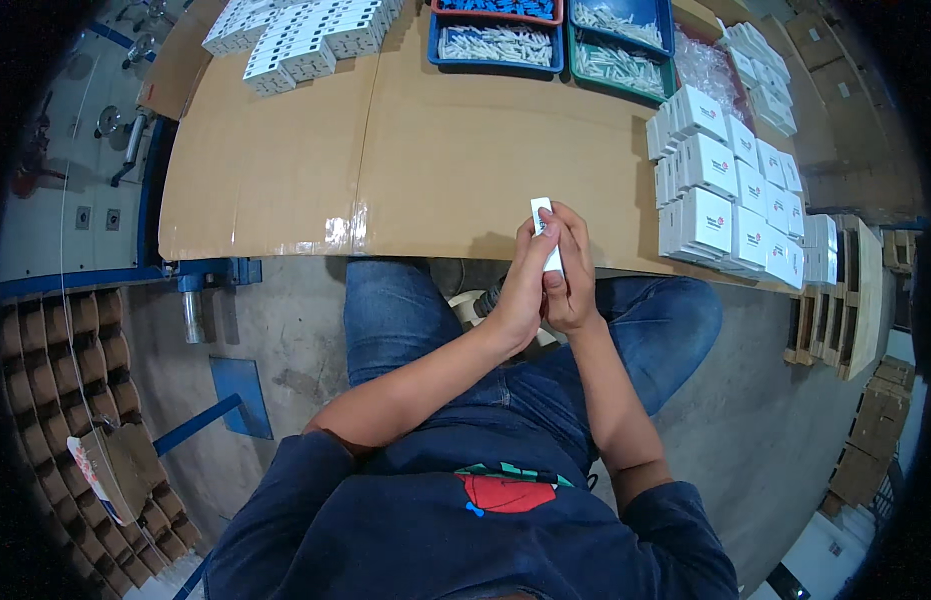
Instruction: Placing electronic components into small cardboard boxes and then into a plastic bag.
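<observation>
Both hands meet over the near edge of the table, closed together on one small white box. Going from largest to smallest: the cardboard-covered table fills the upper half of the view, its near edge running just past the person's knees. On its right side stands a stack of white cartons, upright and packed close; a second spread of flat white boxes lies at the far left corner. Between them, at the far edge, sit plastic trays of small white parts, blue and green walled.

Left hand comes up from the lower left, fingers wrapped on the narrow white box, thumb against its side. Right hand closes on the same box from the right, its fingers over the lower part, so only the top end shows. The box's long axis runs nearly upright in the view, tilted slightly away from the person, its free end pointing toward the table. Neither hand is nearer; both touch it. The stack of cartons lies to the right, closest to the right hand.
</observation>
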The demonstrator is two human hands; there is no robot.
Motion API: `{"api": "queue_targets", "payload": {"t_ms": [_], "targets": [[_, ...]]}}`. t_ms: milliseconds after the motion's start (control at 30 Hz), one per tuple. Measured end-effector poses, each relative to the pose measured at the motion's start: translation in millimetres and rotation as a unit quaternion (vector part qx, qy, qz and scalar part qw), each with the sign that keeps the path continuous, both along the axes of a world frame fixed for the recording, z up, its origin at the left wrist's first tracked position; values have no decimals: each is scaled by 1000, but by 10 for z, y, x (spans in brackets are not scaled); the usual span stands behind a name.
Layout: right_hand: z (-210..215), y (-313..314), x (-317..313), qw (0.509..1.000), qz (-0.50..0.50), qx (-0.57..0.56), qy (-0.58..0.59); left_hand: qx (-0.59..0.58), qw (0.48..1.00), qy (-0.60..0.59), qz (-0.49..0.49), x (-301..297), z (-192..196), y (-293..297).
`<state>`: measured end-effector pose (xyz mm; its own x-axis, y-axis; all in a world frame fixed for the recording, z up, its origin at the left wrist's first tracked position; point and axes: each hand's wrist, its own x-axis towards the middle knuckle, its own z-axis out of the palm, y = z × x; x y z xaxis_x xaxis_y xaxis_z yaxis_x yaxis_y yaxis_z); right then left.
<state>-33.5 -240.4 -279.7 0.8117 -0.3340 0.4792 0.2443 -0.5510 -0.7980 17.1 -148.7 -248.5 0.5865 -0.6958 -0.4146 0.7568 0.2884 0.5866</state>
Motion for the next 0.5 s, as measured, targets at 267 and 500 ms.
{"api": "queue_targets", "payload": {"t_ms": [267,500], "targets": [[11,-14,-10,1000,1,-17,-13,-5,1000,-18,9,-51,-100,-22],[-13,-18,-15,999,0,-29,-13,10,999,-26,18,-93,-210,-30]]}}
